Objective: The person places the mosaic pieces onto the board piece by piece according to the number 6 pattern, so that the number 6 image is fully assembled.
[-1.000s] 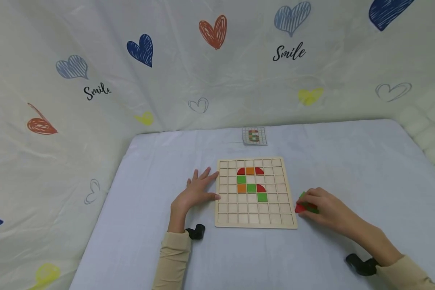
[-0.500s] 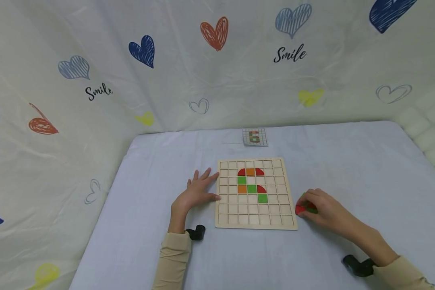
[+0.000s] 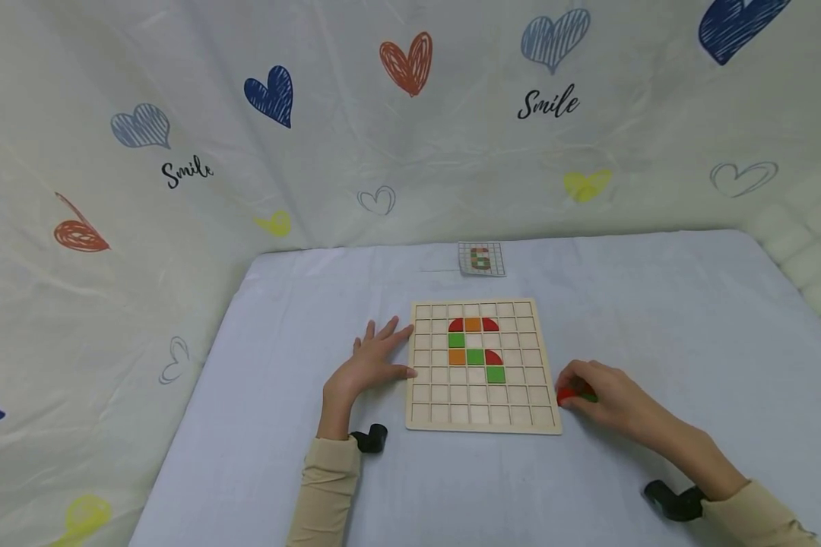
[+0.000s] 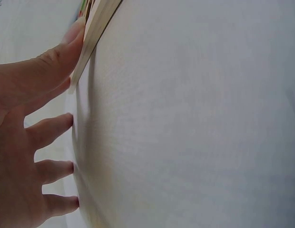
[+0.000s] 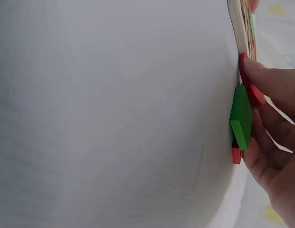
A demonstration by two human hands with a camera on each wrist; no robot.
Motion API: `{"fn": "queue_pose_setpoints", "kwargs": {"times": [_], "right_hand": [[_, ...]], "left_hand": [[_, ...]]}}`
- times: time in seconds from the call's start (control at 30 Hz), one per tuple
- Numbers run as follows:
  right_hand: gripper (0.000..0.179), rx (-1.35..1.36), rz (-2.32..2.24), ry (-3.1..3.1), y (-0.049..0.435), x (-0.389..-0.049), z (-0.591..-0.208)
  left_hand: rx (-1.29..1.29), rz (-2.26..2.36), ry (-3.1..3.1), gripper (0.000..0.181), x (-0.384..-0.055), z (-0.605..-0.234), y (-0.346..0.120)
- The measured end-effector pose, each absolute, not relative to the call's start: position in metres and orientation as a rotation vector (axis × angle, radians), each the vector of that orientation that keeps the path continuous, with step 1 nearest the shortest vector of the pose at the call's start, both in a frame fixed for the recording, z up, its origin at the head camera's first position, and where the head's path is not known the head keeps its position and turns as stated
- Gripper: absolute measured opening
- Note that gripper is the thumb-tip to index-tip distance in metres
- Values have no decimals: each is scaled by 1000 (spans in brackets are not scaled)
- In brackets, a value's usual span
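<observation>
**Right hand pinching a red piece at the board's edge**

The person's right hand is holding the red piece between its thumb and fingers, so that grip is grasping it. The piece is sitting just beside the right edge of the wooden board, near the lower corner; whether the two are touching, I cannot tell. In the right wrist view a green piece is standing on a slant next to it, close against the fingers, and another red piece is peeking out behind the green. How far the hand is carrying those two is unclear.

The left hand is keeping nothing in its grip, which is released: the fingers are spreading wide, with thumb and forefinger touching the board's left edge and the other fingertips resting on the white-covered table.

The board is lying flat. Within its grid, a red, an orange and a red tile are forming an upper row; a green tile is sitting under the left end, an orange, a green and a red are following in the next row, and a green is lying below that last red. Beyond the board, a small card is showing a coloured pattern on a grid. Behind the table a pale cloth is hanging, printed with hearts and "Smile".
</observation>
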State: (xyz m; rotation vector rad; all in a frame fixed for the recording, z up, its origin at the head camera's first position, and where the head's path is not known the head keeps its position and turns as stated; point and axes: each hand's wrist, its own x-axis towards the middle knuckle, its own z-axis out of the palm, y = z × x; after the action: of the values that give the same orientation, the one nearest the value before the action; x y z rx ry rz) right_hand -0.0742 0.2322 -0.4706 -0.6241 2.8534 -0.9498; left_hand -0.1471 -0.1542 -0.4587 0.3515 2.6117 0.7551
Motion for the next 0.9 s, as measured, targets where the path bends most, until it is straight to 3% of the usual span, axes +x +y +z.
{"fn": "queue_pose_setpoints", "kwargs": {"times": [0.43, 0.9], "right_hand": [[33, -935, -1129, 2936, 225, -78, -471], [22, -885, -1224, 2660, 199, -89, -470]], "left_hand": [[340, 758, 2610, 83, -148, -458, -155], [342, 754, 2606, 83, -148, -459, -155]]}}
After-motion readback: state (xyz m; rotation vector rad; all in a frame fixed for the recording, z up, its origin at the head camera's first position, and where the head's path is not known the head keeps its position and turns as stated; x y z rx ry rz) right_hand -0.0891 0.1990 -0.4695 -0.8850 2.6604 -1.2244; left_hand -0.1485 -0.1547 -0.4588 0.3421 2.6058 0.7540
